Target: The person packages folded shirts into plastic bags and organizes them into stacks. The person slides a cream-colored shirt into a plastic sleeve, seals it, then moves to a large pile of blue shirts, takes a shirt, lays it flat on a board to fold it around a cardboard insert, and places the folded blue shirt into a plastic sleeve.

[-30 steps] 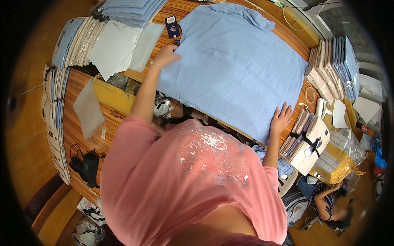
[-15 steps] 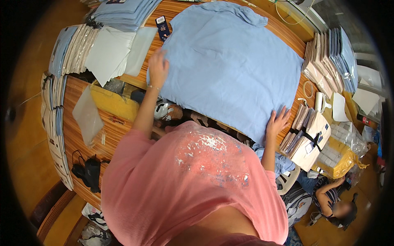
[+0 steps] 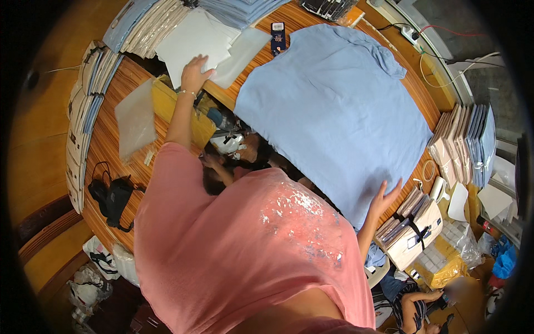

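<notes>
A light blue collared shirt (image 3: pixel 334 106) lies spread on the wood-grain table, its collar at the far right end. My left hand (image 3: pixel 196 75) is on the near edge of a pile of white sheets (image 3: pixel 192 42), fingers extended. Above the right near corner of the shirt is my right hand (image 3: pixel 384 199), fingers apart and holding nothing; whether it touches the cloth I cannot tell. A dark blue tag (image 3: pixel 278 40) sits by the shirt's far left edge. Right of the white pile is a translucent sheet (image 3: pixel 239 58).
Bagged folded shirts (image 3: pixel 459 145) stand at the right, near a tied bundle (image 3: pixel 411 236) and a white cup-like item (image 3: pixel 439 189). More folded shirts (image 3: pixel 86 128) line the left edge. A black pouch (image 3: pixel 114 200) lies near left. Another person (image 3: pixel 417 309) is at the lower right.
My left hand has left the shirt's left edge and reached the white sheets. My right hand has lifted its fingers somewhat. The view has turned left, so the shirt sits farther right.
</notes>
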The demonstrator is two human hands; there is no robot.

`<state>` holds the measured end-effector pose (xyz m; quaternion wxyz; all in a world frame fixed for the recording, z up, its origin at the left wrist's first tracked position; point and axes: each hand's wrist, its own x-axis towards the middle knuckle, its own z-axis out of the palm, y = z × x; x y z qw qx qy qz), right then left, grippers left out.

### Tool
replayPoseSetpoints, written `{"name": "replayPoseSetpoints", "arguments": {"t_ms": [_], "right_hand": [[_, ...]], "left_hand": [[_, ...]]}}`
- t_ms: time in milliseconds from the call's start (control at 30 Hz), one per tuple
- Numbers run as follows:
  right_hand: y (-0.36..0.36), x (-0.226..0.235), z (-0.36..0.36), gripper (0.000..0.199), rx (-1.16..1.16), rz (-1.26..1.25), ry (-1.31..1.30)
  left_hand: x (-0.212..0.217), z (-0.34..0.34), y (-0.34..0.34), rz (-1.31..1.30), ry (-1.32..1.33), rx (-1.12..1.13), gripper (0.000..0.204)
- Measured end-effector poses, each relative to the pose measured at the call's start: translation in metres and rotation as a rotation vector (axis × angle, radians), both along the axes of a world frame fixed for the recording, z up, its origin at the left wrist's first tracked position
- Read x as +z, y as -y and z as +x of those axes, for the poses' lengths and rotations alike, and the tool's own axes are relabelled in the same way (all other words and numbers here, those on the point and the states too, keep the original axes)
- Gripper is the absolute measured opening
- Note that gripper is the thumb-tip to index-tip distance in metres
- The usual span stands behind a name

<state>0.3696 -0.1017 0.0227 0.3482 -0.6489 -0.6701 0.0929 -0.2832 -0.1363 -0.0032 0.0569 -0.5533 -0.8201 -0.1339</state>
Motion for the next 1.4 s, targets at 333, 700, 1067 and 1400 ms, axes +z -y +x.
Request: {"name": "replayPoseSetpoints", "arguments": {"t_ms": [333, 700, 1067, 1400], "right_hand": [[-0.072, 0.087, -0.276, 0.065, 0.606, 0.101, -0.376], [-0.064, 0.022, -0.155, 0.037, -0.092, -0.797, -0.69], [-0.1, 0.005, -0.223, 0.033, 0.086, -0.75, -0.932], [-0.107, -0.013, -0.23, 0.029, 0.069, -0.857, -0.896]], "left_hand": [[0.196, 0.132, -0.006, 0.42, 0.725, -0.067, 0.017], [0.014, 0.133, -0.134, 0.201, 0.314, -0.535, 0.031], [-0.036, 0.089, -0.148, 0.067, 0.167, -0.489, 0.036], [0.01, 0.114, -0.101, 0.364, 0.486, -0.535, 0.05]]}}
